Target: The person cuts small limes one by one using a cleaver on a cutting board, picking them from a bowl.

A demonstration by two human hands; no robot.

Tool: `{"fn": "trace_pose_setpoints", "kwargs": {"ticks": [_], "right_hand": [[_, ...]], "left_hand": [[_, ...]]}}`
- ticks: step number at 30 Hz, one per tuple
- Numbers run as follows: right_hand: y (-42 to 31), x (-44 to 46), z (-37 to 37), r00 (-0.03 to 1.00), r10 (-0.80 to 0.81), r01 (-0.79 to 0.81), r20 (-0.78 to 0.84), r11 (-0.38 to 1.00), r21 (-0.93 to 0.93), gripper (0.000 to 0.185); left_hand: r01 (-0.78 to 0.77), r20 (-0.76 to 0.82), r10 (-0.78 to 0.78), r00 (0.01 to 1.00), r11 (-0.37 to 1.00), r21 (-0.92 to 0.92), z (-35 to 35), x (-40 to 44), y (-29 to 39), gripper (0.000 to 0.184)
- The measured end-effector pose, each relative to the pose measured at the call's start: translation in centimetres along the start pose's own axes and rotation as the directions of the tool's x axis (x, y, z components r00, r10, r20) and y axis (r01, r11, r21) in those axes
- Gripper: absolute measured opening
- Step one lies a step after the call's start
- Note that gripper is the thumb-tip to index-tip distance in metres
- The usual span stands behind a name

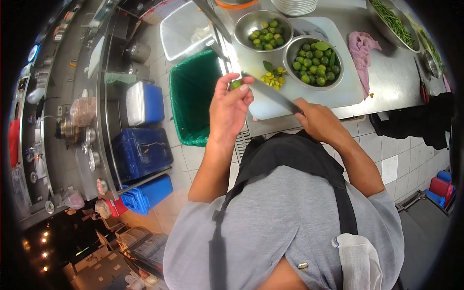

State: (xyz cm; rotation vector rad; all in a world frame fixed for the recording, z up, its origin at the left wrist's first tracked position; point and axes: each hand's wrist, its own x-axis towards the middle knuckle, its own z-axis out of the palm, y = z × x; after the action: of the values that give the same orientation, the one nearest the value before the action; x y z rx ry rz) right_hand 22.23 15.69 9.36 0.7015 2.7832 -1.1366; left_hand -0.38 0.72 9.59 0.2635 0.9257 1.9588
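Note:
Between the thumb and fingers of my left hand [230,104] is a small green lime [235,84], held up near the left edge of the cutting board. My right hand [320,120] grips a knife [273,94], its blade pointing left so the tip comes close to the lime. Beneath the blade lies the white cutting board [268,112]. A little pile of yellow-green cut pieces [275,79] with a leaf rests on it. Behind stand two metal bowls: one [288,79] full of whole limes and a leaf, the other [239,35] holding a smaller number of limes.
A bin lined with a green bag [178,104] stands left of the counter. A pink cloth [358,53] lies right of the board. At the back right sits a bowl of green beans [411,47]. Stacked white plates [296,7] are at the far edge.

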Motion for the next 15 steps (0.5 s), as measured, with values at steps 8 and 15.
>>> {"fn": "trace_pose_setpoints", "kwargs": {"ticks": [8, 15], "right_hand": [[1.0, 0.2, 0.6, 0.997, 0.045, -0.047, -0.07, 0.999, -0.021, 0.024], [1.0, -0.3, 1.3, 0.994, 0.049, -0.051, -0.093, 0.999, -0.019, 0.024]], "left_hand": [[0.039, -0.177, -0.005, 0.984, 0.981, 0.189, -2.6, -1.3, -3.5, 0.029], [-0.086, -0.133, 0.16, 0.978, 0.893, 0.442, -2.6, -2.0, -4.5, 0.043]]}}
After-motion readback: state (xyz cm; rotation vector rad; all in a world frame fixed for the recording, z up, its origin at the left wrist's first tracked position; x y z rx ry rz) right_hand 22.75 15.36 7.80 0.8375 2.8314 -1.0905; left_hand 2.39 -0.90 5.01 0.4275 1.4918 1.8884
